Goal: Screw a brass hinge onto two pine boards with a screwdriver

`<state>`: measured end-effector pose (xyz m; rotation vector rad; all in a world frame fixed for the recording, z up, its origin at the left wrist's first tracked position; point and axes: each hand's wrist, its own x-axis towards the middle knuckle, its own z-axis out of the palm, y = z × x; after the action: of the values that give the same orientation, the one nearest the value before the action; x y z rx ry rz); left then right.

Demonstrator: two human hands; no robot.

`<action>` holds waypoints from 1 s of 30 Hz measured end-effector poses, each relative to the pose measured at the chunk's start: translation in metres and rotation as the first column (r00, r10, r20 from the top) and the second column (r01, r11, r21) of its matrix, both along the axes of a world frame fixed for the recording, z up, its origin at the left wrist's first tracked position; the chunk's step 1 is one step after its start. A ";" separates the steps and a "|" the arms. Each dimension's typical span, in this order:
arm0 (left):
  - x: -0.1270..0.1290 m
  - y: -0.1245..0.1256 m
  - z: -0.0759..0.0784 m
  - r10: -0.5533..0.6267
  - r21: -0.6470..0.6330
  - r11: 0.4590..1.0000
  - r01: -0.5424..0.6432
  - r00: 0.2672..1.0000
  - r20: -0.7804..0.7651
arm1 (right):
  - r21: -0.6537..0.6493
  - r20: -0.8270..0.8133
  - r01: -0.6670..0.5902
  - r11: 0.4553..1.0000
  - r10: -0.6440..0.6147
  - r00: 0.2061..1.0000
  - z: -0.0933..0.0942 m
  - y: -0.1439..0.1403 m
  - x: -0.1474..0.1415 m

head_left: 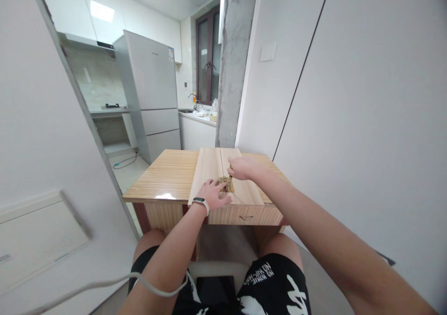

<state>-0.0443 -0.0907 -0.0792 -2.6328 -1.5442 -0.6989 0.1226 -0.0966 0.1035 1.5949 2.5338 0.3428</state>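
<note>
Two pale wooden boards (206, 170) lie side by side on the table, a thin dark seam between them. Across the seam is a brass-coloured hinge (231, 189). My left hand (213, 194), a light-banded wrist tracker on its wrist, rests on the boards with fingers spread, its fingertips at the hinge. Above the hinge, my right hand (241, 167) is closed around the top of a small upright screwdriver (230, 175); most of its handle is hidden in the fist. The tip points down at the hinge, but whether it sits in a screw I cannot tell.
The wood-grain table (164, 173) has a drawer handle (246, 217) facing me. A pale cable (115, 277) crosses near my left forearm. White wall panels (349, 119) stand close on the right. A grey fridge (153, 77) and a sink counter (197, 131) are behind.
</note>
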 end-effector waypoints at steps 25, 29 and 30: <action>0.001 -0.001 0.002 0.000 -0.014 1.000 0.000 1.000 -0.010 | 0.006 0.102 -0.008 1.000 0.008 0.995 0.009 0.004 -0.003; 0.001 -0.001 0.002 0.001 -0.008 1.000 -0.001 1.000 -0.011 | -0.008 0.072 0.079 0.997 -0.078 0.994 0.009 0.004 -0.004; 0.001 0.000 0.002 0.002 -0.008 1.000 -0.003 1.000 -0.011 | -0.006 0.068 0.066 0.998 -0.066 0.996 0.009 0.004 -0.004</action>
<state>-0.0432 -0.0911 -0.0777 -2.6350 -1.5501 -0.6779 0.1190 -0.0930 0.1120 1.6306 2.4234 0.3717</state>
